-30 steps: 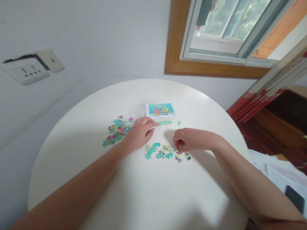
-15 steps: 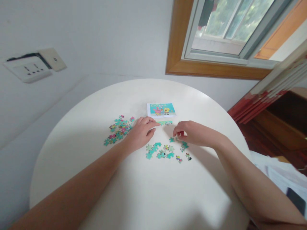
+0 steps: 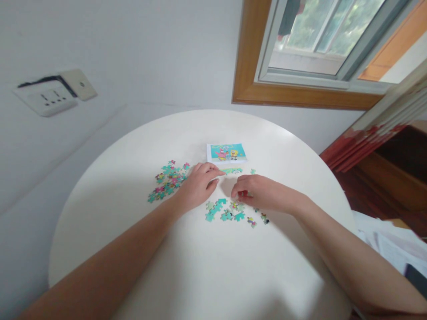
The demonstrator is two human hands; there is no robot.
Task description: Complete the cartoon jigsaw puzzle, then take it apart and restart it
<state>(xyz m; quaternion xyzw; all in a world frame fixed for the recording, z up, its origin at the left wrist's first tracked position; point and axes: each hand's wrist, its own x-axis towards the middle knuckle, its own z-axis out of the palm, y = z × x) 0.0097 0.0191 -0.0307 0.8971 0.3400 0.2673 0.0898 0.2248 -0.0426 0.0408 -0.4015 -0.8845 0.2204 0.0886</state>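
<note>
My left hand (image 3: 200, 183) lies on the table with fingers stretched out and thumb apart. Its index fingertip touches the left end of a joined strip of jigsaw pieces (image 3: 233, 170). My right hand (image 3: 251, 190) has its fingers bent together, low over the loose pieces; whatever they hold is hidden. Just below it lie a yellow-marked piece (image 3: 236, 206) and a teal piece (image 3: 239, 216). A joined teal group (image 3: 216, 210) rests further left. Behind the strip, the picture box (image 3: 227, 153) shows a pink and a yellow cartoon figure.
A heap of mixed jigsaw pieces (image 3: 168, 181) lies left of my left hand. One small piece (image 3: 253, 171) sits behind my right hand. The round white table (image 3: 207, 266) meets the wall at the back. Papers (image 3: 393, 242) lie beyond its right edge.
My right hand has moved left and slightly toward me, covering where a loose teal piece was. A piece behind it has come into sight. My left hand stays at the strip.
</note>
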